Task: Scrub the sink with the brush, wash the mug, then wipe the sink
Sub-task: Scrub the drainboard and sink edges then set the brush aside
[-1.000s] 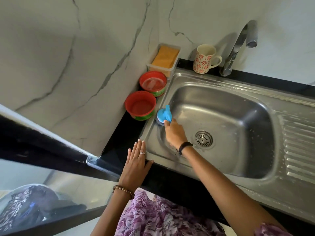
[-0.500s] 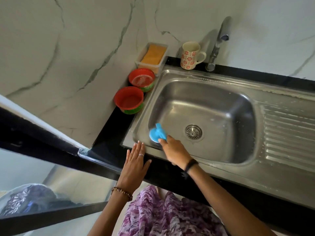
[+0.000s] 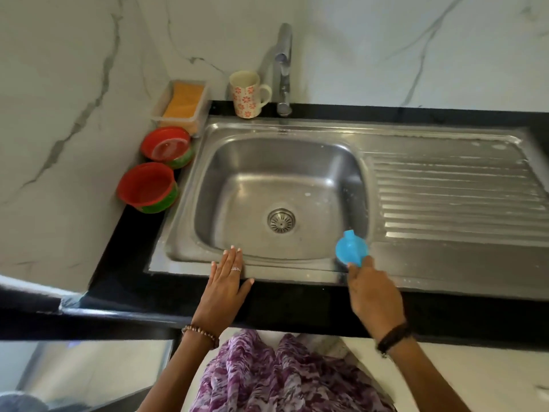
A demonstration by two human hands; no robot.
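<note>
Seen from above, a person stands at a stainless steel sink (image 3: 190,221) set in a black counter (image 3: 124,263). The right hand (image 3: 375,292) grips a blue scrubbing brush (image 3: 351,248) at the basin's near right corner, beside the ribbed draining board (image 3: 451,197). The fingers are under the hand, so exactly how they wrap the brush cannot be seen. The left hand (image 3: 225,281) lies flat with straight fingers on the sink's front rim, bracing and holding nothing.

The floral mug (image 3: 246,95), next to be washed, stands upright on the back ledge just left of the tap (image 3: 283,69). Left of it is a clear tub with an orange sponge (image 3: 184,98), then two red bowls (image 3: 151,185) along the left edge.

Scrubbing looks under way, with mug and wiping not yet started. Risks from here:
- Pale soap streaks lie on the basin and board, so the brush may skid off the corner onto the counter.
- A wet, soapy grip could let the brush slip.
- A long stroke toward the back could knock the mug, which stands close to the basin edge.
- The braced left hand may slide on the slick rim.
</note>
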